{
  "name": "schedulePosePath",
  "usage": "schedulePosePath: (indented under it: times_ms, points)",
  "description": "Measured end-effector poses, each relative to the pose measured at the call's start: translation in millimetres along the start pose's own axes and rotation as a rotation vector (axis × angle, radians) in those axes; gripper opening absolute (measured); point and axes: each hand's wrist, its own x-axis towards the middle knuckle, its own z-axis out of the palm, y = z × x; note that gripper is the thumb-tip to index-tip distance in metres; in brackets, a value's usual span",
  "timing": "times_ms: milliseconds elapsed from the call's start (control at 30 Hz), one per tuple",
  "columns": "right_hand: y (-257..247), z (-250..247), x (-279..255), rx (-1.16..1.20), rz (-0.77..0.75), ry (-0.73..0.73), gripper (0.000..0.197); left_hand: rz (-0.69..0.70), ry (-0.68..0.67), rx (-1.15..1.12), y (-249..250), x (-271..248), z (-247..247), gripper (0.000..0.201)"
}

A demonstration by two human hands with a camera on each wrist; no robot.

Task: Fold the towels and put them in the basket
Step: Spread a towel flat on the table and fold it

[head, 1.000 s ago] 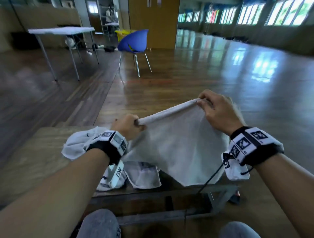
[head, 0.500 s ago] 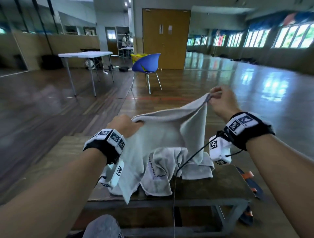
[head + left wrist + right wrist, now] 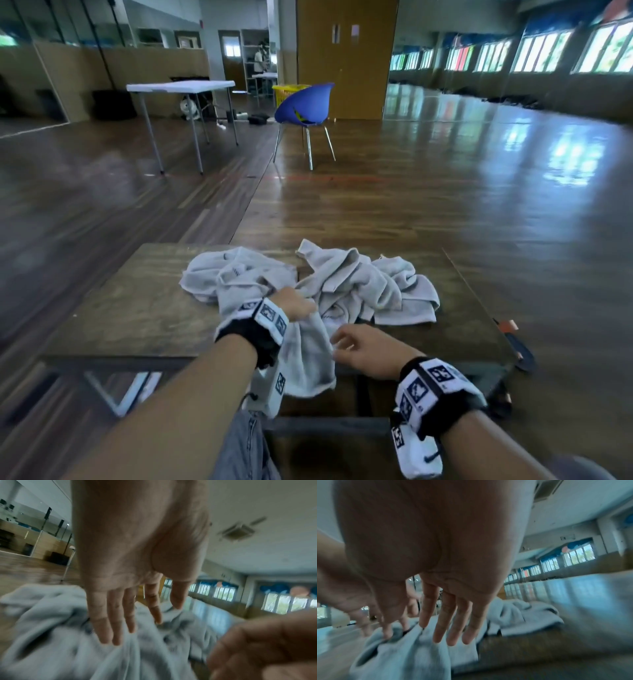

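Several grey towels (image 3: 359,287) lie crumpled in a heap on the low wooden table (image 3: 137,308). One towel (image 3: 308,356) hangs over the table's front edge between my hands. My left hand (image 3: 298,305) rests on top of it, and the left wrist view shows that left hand (image 3: 137,626) with straight fingers over blurred towel cloth (image 3: 51,642). My right hand (image 3: 342,341) is just right of the hanging towel. In the right wrist view my right hand (image 3: 428,632) has straight fingers whose tips touch the towel (image 3: 402,655). A yellow basket (image 3: 291,94) stands far off behind a chair.
A blue chair (image 3: 305,106) and a white folding table (image 3: 181,85) stand on the wooden floor well beyond the table. Black and orange sandals (image 3: 513,339) lie on the floor at the table's right end. A person (image 3: 260,58) stands in the far doorway.
Both hands held one towel up by its top edge earlier. They have come down to the table's front edge, and that towel is no longer stretched between them.
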Motion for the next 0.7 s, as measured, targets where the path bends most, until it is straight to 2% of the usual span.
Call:
schedulePosePath:
  times_ms: [67,100,200,300,400,467,533,600,700]
  points:
    - [16,29,6,-0.005,0.056,-0.022,0.034,-0.001,-0.114,0.148,-25,0,36,0.042]
    - [23,43,8,-0.004,0.079,-0.025,0.033,0.002,-0.125,0.155,-35,-3,50,0.042]
    - [40,70,12,0.017,0.123,-0.047,0.029,-0.029,-0.035,0.099,-49,-8,67,0.029]
    - [53,76,16,0.042,0.107,0.020,0.030,-0.019,0.062,0.016,-49,-5,63,0.031]
    - [61,73,19,0.126,0.084,0.104,0.054,0.040,0.135,-0.158,-40,-1,43,0.029]
    - [63,69,23,0.142,0.086,0.156,0.076,0.105,0.120,-0.276,-28,2,30,0.021]
    - [63,63,25,0.139,0.042,0.210,0.083,0.150,0.097,-0.400,-14,3,19,0.017]
    - [60,56,27,0.168,-0.020,0.273,0.071,0.190,0.094,-0.527,-1,3,11,0.017]
    - [54,38,30,0.194,-0.078,0.381,0.030,0.226,0.077,-0.719,16,2,0,0.014]
